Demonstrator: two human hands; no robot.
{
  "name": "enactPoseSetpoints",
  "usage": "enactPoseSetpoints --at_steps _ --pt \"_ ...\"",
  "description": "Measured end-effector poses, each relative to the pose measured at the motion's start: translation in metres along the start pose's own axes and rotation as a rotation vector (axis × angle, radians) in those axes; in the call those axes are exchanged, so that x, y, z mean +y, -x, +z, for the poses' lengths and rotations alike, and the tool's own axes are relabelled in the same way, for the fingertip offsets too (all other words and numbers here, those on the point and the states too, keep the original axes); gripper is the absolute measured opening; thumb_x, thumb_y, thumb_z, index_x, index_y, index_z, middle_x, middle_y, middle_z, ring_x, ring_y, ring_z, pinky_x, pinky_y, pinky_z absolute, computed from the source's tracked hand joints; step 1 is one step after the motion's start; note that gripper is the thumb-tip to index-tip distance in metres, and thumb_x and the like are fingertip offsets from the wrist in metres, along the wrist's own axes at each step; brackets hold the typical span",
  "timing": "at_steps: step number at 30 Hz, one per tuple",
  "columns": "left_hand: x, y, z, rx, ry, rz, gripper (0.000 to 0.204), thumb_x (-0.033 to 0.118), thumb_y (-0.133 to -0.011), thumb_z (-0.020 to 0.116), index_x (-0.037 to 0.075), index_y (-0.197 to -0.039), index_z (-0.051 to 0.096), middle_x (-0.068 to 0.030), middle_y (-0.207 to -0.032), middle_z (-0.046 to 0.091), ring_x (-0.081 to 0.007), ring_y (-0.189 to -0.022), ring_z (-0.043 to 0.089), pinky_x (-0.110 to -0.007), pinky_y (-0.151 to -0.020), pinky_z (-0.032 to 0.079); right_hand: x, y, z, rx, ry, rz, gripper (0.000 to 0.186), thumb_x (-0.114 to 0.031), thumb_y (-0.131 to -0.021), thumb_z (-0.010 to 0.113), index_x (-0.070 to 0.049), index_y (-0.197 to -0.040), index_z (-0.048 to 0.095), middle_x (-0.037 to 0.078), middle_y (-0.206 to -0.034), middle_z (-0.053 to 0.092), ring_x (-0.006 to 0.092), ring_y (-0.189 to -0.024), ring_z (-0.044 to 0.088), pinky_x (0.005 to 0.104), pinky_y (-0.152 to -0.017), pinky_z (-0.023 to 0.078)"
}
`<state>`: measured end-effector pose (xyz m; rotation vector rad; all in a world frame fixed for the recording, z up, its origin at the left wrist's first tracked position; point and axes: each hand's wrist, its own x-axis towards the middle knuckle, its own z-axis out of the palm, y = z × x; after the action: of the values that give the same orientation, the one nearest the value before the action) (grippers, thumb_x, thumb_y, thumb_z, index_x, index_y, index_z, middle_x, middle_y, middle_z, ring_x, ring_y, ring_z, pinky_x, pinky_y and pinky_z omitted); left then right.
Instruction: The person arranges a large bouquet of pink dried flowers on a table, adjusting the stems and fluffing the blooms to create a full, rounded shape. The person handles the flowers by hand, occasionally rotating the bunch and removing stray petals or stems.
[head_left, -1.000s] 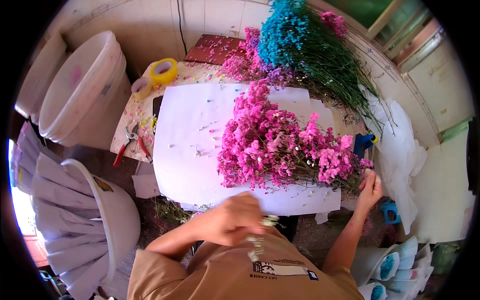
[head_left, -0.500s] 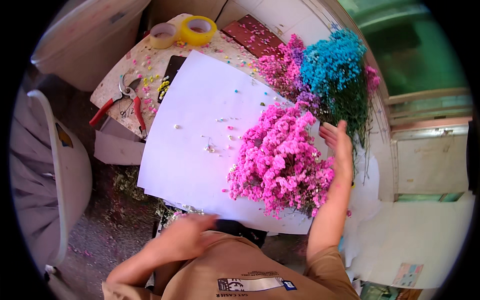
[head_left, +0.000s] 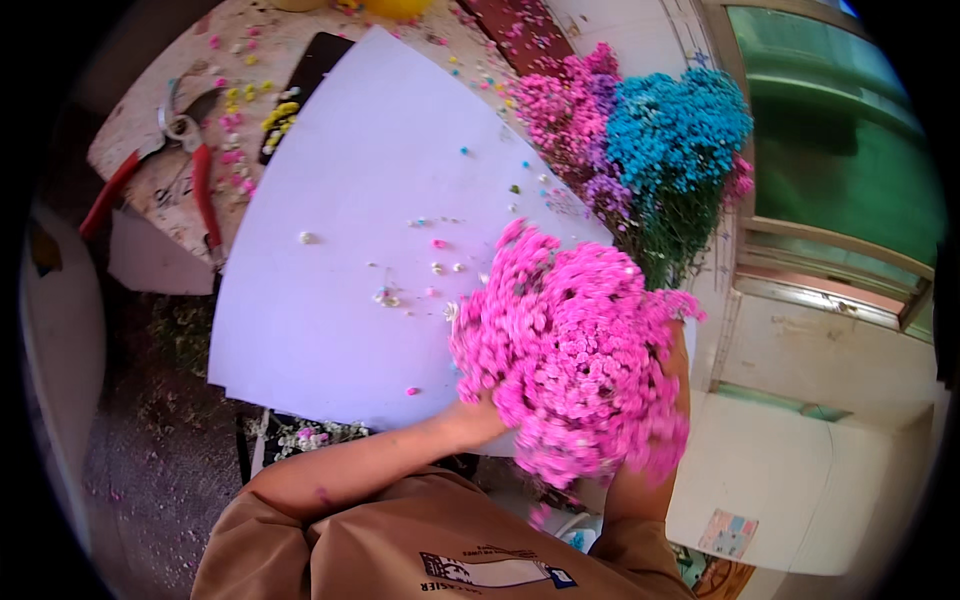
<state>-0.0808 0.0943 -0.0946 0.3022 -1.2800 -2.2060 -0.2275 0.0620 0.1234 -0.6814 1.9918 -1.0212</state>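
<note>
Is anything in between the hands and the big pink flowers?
Nothing that shows. The pink flowers themselves hide most of both hands: the left hand meets their lower-left edge, the right hand their right edge. I can't see the fingers.

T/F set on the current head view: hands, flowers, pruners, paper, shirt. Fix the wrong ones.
1. The pink bunch hides most of the left hand and right hand. True.
2. The red-handled pruners lie on the white paper. False: they lie on the table, left of it.
3. Loose blossoms are scattered on the paper. True.
4. The shirt is green. False: it is brown.
5. Blue flowers lie beside purple flowers. True.
</note>
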Motion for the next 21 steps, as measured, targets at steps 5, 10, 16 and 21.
enactPoseSetpoints --at_steps 5,10,16,21 --pt "0.013 0.019 -0.024 0.171 0.863 -0.379 0.062 0.012 -0.099 0.068 0.005 -0.155 0.042 -0.0108 -0.15 0.055 -0.0223 -0.133 0.055 -0.038 -0.112 0.046 0.023 -0.018 -0.077 -0.179 0.301 -0.147 0.093 -0.073 -0.099 0.046 0.007 -0.146 0.053 0.015 -0.144 0.059 0.0267 -0.131 0.058 0.0435 -0.117 0.039" --pt "0.043 0.083 -0.043 0.273 0.799 -0.384 0.068 -0.006 -0.096 0.065 0.006 -0.157 0.037 -0.0138 -0.148 0.055 -0.0231 -0.136 0.054 -0.04 -0.113 0.046 0.034 -0.066 -0.024 0.101 -0.045 -0.13 0.09 -0.073 -0.1 0.044 0.008 -0.136 0.058 0.017 -0.131 0.066 0.0253 -0.115 0.066 0.04 -0.102 0.052" --pt "0.038 0.14 -0.063 -0.062 0.652 -0.542 0.075 -0.002 -0.094 0.072 0.003 -0.158 0.033 -0.0165 -0.152 0.051 -0.026 -0.142 0.049 -0.043 -0.119 0.04 0.068 -0.126 -0.026 0.427 -0.078 -0.195 0.066 -0.055 -0.108 0.051 0.007 -0.127 0.063 0.015 -0.116 0.071 0.0236 -0.102 0.069 0.0386 -0.091 0.056" --pt "0.06 0.084 -0.03 -0.176 0.021 -0.337 0.083 0.027 -0.082 0.091 0.005 -0.15 0.048 -0.0137 -0.144 0.058 -0.025 -0.132 0.055 -0.041 -0.114 0.044 0.1 -0.11 0.029 0.123 0.331 -0.022 0.062 -0.05 -0.107 0.052 0.007 -0.128 0.062 0.015 -0.113 0.072 0.0246 -0.1 0.069 0.0383 -0.09 0.055"
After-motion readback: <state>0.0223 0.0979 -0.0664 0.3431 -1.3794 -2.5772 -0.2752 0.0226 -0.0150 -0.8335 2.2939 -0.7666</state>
